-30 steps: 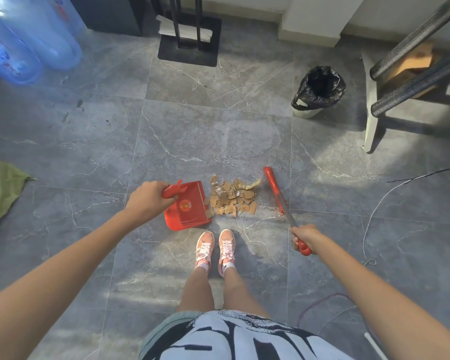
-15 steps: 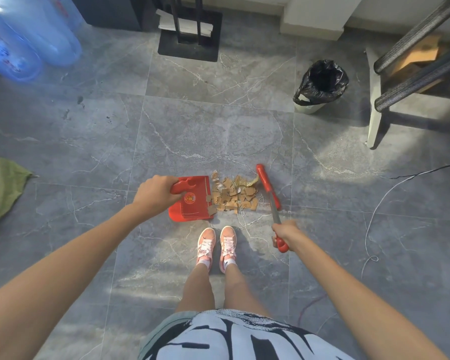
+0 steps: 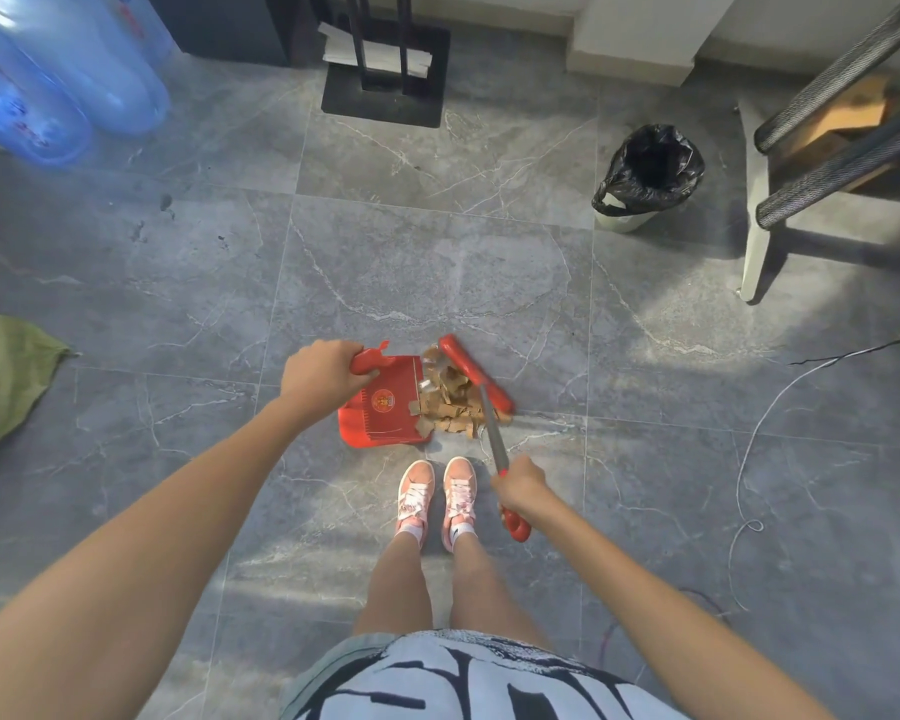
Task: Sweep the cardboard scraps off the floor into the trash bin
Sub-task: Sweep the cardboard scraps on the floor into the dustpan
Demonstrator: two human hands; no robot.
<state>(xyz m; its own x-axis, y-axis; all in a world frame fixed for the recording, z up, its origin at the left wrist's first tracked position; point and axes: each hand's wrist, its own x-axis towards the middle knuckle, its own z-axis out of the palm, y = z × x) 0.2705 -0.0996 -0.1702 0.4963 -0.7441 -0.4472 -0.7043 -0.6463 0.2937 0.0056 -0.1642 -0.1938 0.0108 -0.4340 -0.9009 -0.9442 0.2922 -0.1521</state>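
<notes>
A pile of brown cardboard scraps (image 3: 450, 402) lies on the grey tiled floor just ahead of my pink shoes. My left hand (image 3: 323, 374) grips the handle of a red dustpan (image 3: 383, 407), whose lip touches the left side of the pile; a few scraps lie on the lip. My right hand (image 3: 520, 485) grips the metal handle of a red brush (image 3: 476, 374), whose head presses against the right side of the pile. The trash bin (image 3: 645, 176), lined with a black bag, stands open at the far right.
A chair leg (image 3: 754, 220) and frame stand right of the bin. Blue water bottles (image 3: 58, 80) lie at the top left, a black stand base (image 3: 385, 77) at the top middle, a green cloth (image 3: 6, 376) at the left. Thin cables (image 3: 749, 444) trail across the floor on the right.
The brush head has swept left, squeezing the scraps into a tighter pile against the dustpan. My right hand has moved left toward my shoes. A few scraps now sit on the dustpan's lip.
</notes>
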